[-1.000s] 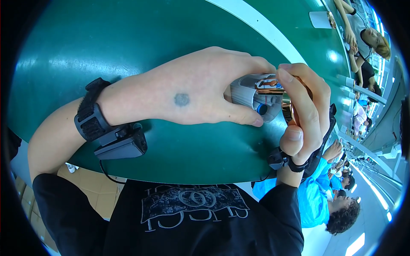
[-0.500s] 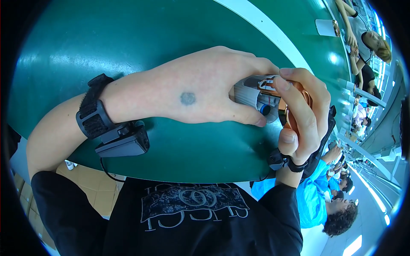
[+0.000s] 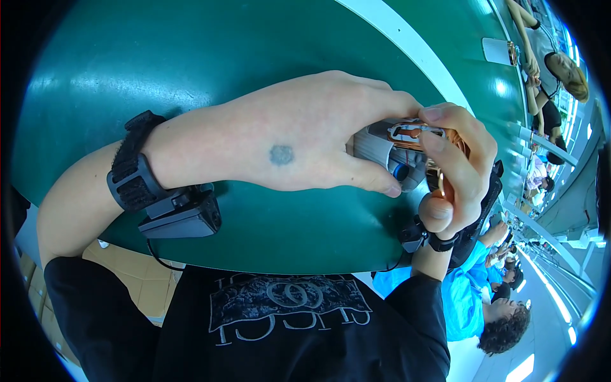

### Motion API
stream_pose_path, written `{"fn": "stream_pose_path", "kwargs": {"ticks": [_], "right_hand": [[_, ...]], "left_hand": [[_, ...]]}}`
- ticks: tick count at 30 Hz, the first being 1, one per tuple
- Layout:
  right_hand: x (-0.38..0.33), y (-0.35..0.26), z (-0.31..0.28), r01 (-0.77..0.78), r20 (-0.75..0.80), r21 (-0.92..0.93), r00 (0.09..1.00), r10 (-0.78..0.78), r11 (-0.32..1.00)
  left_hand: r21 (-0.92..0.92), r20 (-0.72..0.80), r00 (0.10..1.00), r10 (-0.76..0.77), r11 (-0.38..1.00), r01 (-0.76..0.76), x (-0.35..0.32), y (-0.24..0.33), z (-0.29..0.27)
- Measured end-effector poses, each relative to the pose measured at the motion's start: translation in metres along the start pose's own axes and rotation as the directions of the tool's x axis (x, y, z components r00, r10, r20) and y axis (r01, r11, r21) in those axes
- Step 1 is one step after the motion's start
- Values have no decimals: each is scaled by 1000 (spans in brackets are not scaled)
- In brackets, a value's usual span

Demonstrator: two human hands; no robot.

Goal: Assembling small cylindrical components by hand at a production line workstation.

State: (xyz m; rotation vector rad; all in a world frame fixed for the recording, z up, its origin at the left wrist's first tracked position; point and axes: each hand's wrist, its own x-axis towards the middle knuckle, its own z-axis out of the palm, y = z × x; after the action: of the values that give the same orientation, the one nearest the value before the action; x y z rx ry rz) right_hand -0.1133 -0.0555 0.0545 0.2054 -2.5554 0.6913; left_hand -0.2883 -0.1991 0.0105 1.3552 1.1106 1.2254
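The two hands are close together over the green desk point(image 3: 286, 229), one at each end of a small jar point(image 3: 372, 145). The jar is pale and ribbed on the left and see-through on the right. It lies between the hands, pointing sideways, and I cannot tell if it touches the desk.

The left hand point(image 3: 324, 134) is wrapped around the pale end, with the thumb on the near side. The right hand point(image 3: 464, 169) has its fingers and thumb closed on a shiny copper part point(image 3: 459, 141) at the other end. The fingers hide some of it, so I cannot tell if it is fixed to the jar. A small blue bit point(image 3: 400, 172) shows through the clear side.

A black box point(image 3: 181, 213) is strapped to the left wrist. A white strip point(image 3: 410, 38) runs across the desk. Far off, near the desk's other edge, is a white cup point(image 3: 496, 51) with a gold end. A person in blue point(image 3: 461, 302) sits to the right.
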Motion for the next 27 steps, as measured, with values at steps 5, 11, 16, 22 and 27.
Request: {"fn": "stream_pose_path", "kwargs": {"ticks": [5, 11, 16, 22, 27], "right_hand": [[4, -7, -6, 36, 155, -157, 988, -11, 987], [6, 11, -8, 133, 268, -205, 960, -75, 970], [-6, 7, 14, -104, -145, 10, 984, 105, 994], [9, 17, 30, -216, -248, 105, 940, 236, 971], [12, 23, 35, -356, -213, 359, 869, 447, 863]], "left_hand": [[36, 23, 997, -74, 997, 73, 2, 3, -4], [-44, 48, 998, -38, 998, 40, 4, 9, -6], [-348, 74, 952, -296, 887, 303, 2, 28, -10], [-416, -61, 921, -386, 848, 328, 9, 34, -4], [256, -343, 938, 41, 965, 51, 5, 21, -3]]}}
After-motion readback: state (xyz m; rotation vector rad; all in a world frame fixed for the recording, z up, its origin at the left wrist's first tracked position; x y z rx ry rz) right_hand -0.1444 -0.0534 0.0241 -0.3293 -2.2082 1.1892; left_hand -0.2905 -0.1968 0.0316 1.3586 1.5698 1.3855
